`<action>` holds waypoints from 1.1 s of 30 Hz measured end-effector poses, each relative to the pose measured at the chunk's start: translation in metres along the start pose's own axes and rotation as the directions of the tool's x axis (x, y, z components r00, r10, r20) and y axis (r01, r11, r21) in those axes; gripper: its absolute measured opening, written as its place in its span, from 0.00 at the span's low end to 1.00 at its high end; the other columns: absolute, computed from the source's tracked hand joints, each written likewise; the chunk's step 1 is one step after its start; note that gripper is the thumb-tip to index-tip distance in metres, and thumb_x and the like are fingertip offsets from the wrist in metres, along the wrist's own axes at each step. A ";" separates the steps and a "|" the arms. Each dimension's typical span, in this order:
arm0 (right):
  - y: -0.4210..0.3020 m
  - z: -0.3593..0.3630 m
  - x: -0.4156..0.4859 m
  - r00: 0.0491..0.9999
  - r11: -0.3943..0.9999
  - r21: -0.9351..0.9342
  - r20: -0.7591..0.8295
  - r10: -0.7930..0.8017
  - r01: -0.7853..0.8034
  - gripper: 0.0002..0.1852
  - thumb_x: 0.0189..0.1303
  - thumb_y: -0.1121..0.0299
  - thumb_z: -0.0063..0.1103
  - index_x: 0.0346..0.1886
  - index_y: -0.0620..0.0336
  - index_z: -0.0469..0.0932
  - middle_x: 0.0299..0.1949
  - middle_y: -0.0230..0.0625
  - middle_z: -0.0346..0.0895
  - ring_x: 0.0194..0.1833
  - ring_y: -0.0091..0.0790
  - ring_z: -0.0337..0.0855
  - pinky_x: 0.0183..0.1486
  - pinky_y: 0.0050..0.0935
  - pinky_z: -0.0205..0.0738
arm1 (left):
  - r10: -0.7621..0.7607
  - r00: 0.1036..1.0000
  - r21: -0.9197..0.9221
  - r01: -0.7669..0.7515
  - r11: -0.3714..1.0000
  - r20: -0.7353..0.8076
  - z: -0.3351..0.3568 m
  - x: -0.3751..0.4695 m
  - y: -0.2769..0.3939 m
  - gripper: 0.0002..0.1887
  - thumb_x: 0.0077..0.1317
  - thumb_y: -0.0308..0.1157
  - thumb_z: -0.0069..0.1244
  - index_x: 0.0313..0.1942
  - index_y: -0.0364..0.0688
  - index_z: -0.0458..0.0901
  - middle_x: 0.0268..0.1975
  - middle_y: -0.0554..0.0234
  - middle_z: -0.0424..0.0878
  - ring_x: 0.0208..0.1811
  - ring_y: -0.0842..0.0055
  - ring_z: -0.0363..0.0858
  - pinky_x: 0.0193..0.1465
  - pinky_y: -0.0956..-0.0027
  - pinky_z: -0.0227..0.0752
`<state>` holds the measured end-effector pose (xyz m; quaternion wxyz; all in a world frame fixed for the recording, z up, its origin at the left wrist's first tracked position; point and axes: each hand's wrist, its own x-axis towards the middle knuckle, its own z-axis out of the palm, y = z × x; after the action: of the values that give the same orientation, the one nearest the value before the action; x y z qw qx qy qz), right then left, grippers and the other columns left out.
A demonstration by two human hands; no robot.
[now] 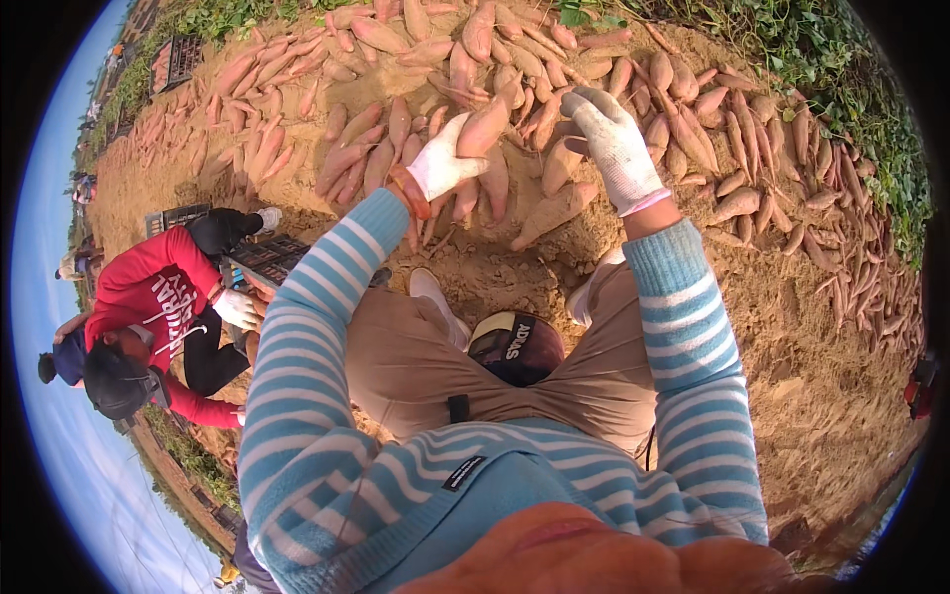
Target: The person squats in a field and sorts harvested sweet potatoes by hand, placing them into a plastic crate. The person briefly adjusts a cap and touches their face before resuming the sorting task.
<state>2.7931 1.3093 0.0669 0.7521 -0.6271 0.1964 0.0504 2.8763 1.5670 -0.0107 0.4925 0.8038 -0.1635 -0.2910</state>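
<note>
My left hand [450,162], in a white knit glove, is closed around a large sweet potato [486,122] that points up and to the right. Dirt darkens the fingertips of the glove on my right hand [608,141], which is bent over the pile; whether its fingers touch or hold a root cannot be told. Between my hands, a thick sweet potato [555,214] lies on the sandy soil, and another [560,165] is just left of my right hand. More pink roots [356,167] are heaped to the left of my left hand.
Rows of sweet potatoes [742,134] curve off both ways, bordered by green vines [816,52]. A co-worker in a red hoodie [156,275] crouches at my left beside black crates [271,258]. Between my shoes lies a dark, rounded item [518,349] with lettering. Another crate [177,63] stands farther off.
</note>
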 end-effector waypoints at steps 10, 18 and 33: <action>0.061 0.053 0.036 0.989 0.996 0.063 -0.139 -0.050 0.059 0.26 0.68 0.48 0.56 0.48 0.66 0.78 0.31 0.36 0.79 0.32 0.30 0.79 0.35 0.32 0.74 | 0.065 0.991 0.334 -0.022 0.942 -0.118 0.039 -0.056 0.109 0.36 0.59 0.38 0.63 0.65 0.34 0.69 0.56 0.45 0.81 0.57 0.60 0.81 0.60 0.61 0.73; 0.026 0.027 0.023 0.990 0.954 0.281 -0.059 0.131 -0.109 0.21 0.72 0.49 0.48 0.42 0.60 0.77 0.31 0.36 0.77 0.31 0.31 0.78 0.33 0.31 0.72 | 0.197 0.975 -0.603 -0.095 0.792 0.105 0.031 -0.060 0.052 0.34 0.65 0.29 0.54 0.70 0.34 0.62 0.59 0.63 0.76 0.55 0.78 0.76 0.55 0.74 0.71; 0.020 0.011 0.028 0.981 0.953 0.301 -0.190 0.027 0.032 0.18 0.73 0.55 0.53 0.44 0.63 0.80 0.30 0.33 0.80 0.27 0.28 0.80 0.32 0.29 0.76 | -0.144 0.923 -0.909 0.380 0.174 0.358 0.050 -0.056 0.075 0.28 0.76 0.60 0.34 0.61 0.47 0.72 0.32 0.60 0.80 0.29 0.72 0.78 0.28 0.68 0.72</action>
<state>2.8144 1.3197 0.0398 0.8169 -0.5065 0.2726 -0.0420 2.8031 1.5289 0.0558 0.8064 0.3065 0.1473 -0.4839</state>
